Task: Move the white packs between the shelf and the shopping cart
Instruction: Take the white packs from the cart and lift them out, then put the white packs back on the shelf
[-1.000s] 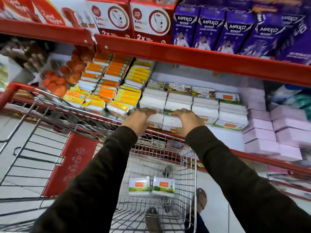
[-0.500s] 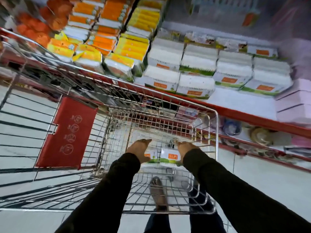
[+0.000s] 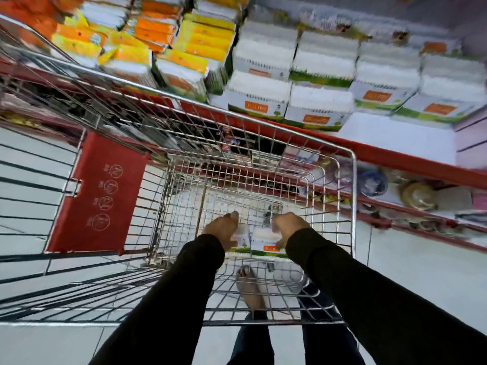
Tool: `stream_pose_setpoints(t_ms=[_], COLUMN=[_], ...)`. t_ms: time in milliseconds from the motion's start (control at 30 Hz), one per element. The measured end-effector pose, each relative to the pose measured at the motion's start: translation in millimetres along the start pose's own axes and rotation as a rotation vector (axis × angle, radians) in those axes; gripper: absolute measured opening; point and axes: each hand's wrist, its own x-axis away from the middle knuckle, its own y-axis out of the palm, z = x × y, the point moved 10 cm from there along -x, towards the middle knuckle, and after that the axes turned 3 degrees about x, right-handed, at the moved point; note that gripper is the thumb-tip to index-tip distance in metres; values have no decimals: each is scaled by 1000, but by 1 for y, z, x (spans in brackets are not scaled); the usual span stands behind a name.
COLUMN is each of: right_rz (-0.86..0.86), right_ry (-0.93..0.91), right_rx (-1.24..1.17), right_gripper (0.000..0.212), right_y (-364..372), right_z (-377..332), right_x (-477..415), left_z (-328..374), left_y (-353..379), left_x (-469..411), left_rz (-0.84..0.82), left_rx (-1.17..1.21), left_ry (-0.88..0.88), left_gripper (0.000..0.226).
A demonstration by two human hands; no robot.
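Two white packs with green and orange labels lie side by side low in the wire shopping cart (image 3: 263,121). My left hand (image 3: 222,230) curls around the left pack (image 3: 243,237). My right hand (image 3: 291,227) curls around the right pack (image 3: 266,243). Both hands press in from the outer sides, and whether other packs lie under these two is hidden. More white packs (image 3: 257,97) stand stacked in rows on the shelf (image 3: 395,160) just beyond the cart's far rim.
The cart's red fold-down flap (image 3: 100,196) is at the left. Orange and yellow packs (image 3: 184,59) fill the shelf's left part, pink packs (image 3: 471,146) the right edge. A lower shelf with goods (image 3: 419,196) runs at right. My foot (image 3: 250,291) shows through the cart's floor.
One second ago both hands rested on white packs at the shelf's front edge. They have come down into the cart onto two packs, and my view has tilted downward.
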Motion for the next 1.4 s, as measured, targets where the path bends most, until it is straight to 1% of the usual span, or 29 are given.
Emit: stream_pose_setpoints(t_ms=[67, 100, 267, 400, 467, 567, 667, 767, 900, 1067, 1133, 1267, 1400], right_rz=[48, 83, 182, 303, 372, 494, 567, 615, 611, 548, 523, 507, 511], right_ry=[-9, -7, 23, 46, 74, 87, 115, 187, 258, 263, 248, 211, 198], right_rx=[17, 24, -44, -74, -96, -142, -129, -103, -75, 17, 52, 47, 98], right_gripper=[63, 62, 40, 37, 39, 49, 45, 46, 50, 49, 48, 38, 33], right_y=[-13, -24, -76, -134, -162, -200, -232, -258, -283, -297, -296, -290, -284], right_z=[-3, -3, 7, 18, 30, 53, 88, 131, 179, 220, 224, 232, 232], right_x=[17, 29, 95, 152, 179, 213, 240, 258, 268, 244, 229, 194, 173], left_z=[3, 5, 29, 60, 82, 118, 167, 222, 285, 339, 346, 344, 332], left_y=[-12, -22, -82, -139, -166, -201, -233, -260, -284, -292, -290, -283, -273], left_x=[16, 28, 82, 124, 143, 159, 165, 164, 143, 102, 87, 58, 39], left_rz=[53, 90, 228, 340, 371, 419, 484, 541, 586, 578, 566, 508, 458], left_rx=[19, 36, 0, -48, -103, -156, -191, -182, -225, -280, -291, -333, -285], left_ry=[-15, -29, -40, -23, 2, 49, 134, 232, 270, 248, 232, 170, 127], left_gripper=[52, 52, 52, 53, 53, 53, 53, 56, 53, 47, 47, 48, 50])
